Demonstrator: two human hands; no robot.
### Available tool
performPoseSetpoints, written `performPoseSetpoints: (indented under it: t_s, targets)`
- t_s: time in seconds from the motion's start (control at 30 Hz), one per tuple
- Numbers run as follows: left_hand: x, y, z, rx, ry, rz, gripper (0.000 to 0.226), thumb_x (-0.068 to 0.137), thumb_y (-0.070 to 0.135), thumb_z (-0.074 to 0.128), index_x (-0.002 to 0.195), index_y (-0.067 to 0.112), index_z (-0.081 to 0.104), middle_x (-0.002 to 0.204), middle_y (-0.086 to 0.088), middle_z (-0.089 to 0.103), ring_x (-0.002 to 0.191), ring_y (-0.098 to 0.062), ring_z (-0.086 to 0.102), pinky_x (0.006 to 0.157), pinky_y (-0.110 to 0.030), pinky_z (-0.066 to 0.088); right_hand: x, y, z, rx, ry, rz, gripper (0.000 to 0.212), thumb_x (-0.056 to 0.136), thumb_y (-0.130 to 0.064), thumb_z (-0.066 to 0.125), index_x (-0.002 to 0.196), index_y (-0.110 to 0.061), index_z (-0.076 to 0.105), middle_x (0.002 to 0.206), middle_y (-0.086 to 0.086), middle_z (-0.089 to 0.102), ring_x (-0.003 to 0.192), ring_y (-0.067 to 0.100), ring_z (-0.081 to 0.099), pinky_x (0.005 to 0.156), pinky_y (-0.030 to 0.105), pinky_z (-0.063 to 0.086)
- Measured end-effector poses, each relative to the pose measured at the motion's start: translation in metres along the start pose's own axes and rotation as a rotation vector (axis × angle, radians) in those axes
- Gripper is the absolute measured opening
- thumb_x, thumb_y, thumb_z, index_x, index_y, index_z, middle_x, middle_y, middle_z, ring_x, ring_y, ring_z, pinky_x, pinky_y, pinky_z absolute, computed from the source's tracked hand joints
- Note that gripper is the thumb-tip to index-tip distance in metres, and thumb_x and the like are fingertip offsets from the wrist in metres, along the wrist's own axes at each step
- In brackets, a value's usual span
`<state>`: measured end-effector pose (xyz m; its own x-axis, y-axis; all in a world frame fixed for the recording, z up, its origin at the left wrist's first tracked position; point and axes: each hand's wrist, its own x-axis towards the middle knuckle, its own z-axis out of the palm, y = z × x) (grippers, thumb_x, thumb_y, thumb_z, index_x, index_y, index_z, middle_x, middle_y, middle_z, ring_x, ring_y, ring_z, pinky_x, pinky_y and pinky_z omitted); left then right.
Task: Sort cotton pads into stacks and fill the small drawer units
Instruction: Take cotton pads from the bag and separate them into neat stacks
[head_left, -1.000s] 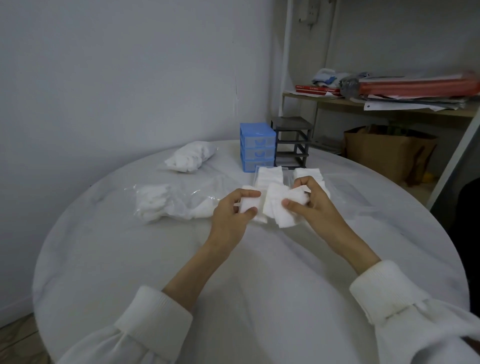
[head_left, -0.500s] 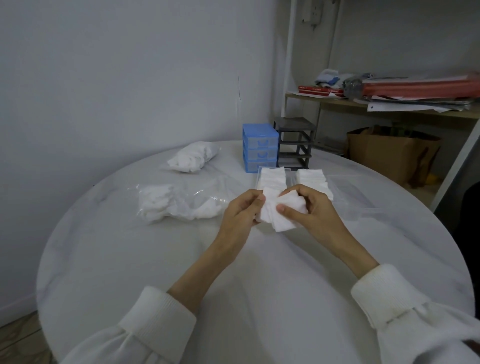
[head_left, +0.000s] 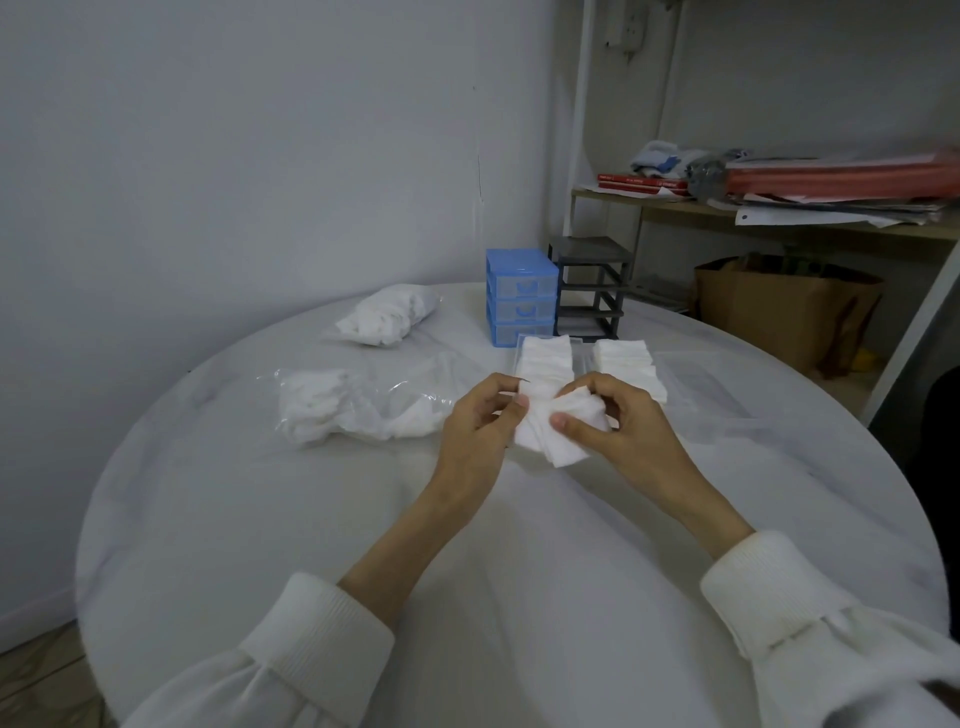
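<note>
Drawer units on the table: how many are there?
2. The blue drawer unit stands at the table's far edge, and the dark grey drawer unit stands right beside it, its slots looking open. None seems hidden.

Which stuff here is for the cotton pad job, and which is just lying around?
For the job:
pads in both hands
left hand
right hand
two stacks in clear drawers
two bags of pads
blue drawer unit
grey frame

Just lying about:
brown bag
shelf of papers

Red books (head_left: 642, 183) on shelf, spine print too small, nothing legible elsewhere
</note>
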<state>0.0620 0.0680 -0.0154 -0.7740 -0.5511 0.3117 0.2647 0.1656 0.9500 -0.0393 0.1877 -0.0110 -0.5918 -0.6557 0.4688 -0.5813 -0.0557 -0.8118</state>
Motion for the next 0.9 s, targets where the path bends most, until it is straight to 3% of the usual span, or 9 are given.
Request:
performPoseSetpoints:
  t_s: [0.13,0.23,0.37,0.53,0.67,0.9]
  targets:
    - [0.001,-0.002,-0.001,0.002,0.078,-0.010,0.024,0.094,0.004,0.047,0.080,0.019,0.059,0.078,0.000,0.063,0.072,-0.010,0.058,0.067,-0.024,0.046,0.000,0.000,-0.001,0.001,0.007,-0.007,0.013,0.081,-0.014,0.071,0.088,-0.019,0.061,0.090,-0.011,0.062,0.079,-0.007,0.056,0.068,0.008,0.044]
    - [0.002,-0.005,-0.003,0.012,0.156,-0.007,0.022,0.095,0.004,0.047,0.087,0.025,0.051,0.078,-0.005,0.059,0.071,-0.016,0.052,0.062,-0.023,0.042,0.002,0.002,-0.003,0.001,0.058,0.009,0.026,0.077,-0.012,0.074,0.092,-0.022,0.055,0.089,-0.007,0.057,0.077,-0.004,0.055,0.067,0.008,0.043]
    - [0.004,-0.008,-0.008,0.090,0.185,0.047,0.028,0.095,0.001,0.045,0.083,0.026,0.037,0.077,-0.010,0.053,0.067,-0.020,0.042,0.051,-0.020,0.033,0.002,0.001,-0.005,0.047,0.143,0.050,0.043,0.072,-0.010,0.078,0.074,-0.018,0.036,0.073,-0.010,0.046,0.065,-0.003,0.050,0.058,0.010,0.040]
    - [0.004,-0.007,-0.008,0.133,0.092,0.088,0.034,0.082,-0.009,0.042,0.061,0.017,0.049,0.065,0.007,0.051,0.065,-0.011,0.044,0.059,-0.019,0.032,0.000,-0.005,-0.005,0.106,0.067,0.010,0.029,0.070,-0.006,0.079,0.065,-0.013,0.050,0.066,-0.012,0.055,0.065,-0.003,0.054,0.056,0.010,0.041]
    - [0.003,-0.005,-0.005,0.092,0.041,0.043,0.036,0.093,-0.004,0.046,0.077,0.020,0.067,0.085,0.005,0.067,0.077,-0.012,0.060,0.071,-0.026,0.048,0.000,-0.009,-0.005,0.181,0.010,0.002,0.018,0.071,0.001,0.075,0.074,-0.012,0.063,0.080,-0.007,0.064,0.077,0.002,0.061,0.066,0.015,0.049]
    - [0.002,-0.002,-0.004,0.080,0.035,0.020,0.038,0.091,-0.003,0.044,0.081,0.024,0.068,0.093,0.002,0.069,0.094,-0.028,0.061,0.084,-0.038,0.048,0.000,-0.011,-0.004,0.232,-0.063,0.025,0.028,0.083,0.013,0.056,0.084,-0.014,0.060,0.089,-0.008,0.062,0.081,-0.003,0.059,0.069,0.011,0.047]
